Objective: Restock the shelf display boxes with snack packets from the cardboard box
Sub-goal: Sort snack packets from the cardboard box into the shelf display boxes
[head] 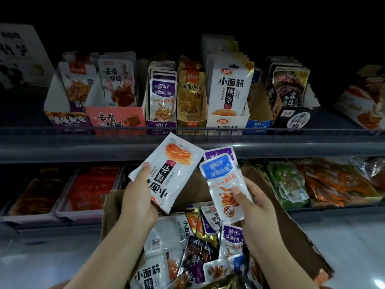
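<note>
1. The left hand [137, 197] grips a large white packet [166, 174], upside down, its long axis tilted right.
2. The right hand [253, 202] pinches small blue and purple packets [224, 184].
3. The matching white display box [228, 122] sits above, slightly right of the left hand; the cardboard box [291, 232] lies below both.

Access: wire rail [270, 130] is running across the shelf front, fencing display boxes [227, 119]; packed packets are filling their tops. Open air is lying above cardboard box [291, 232].
</note>
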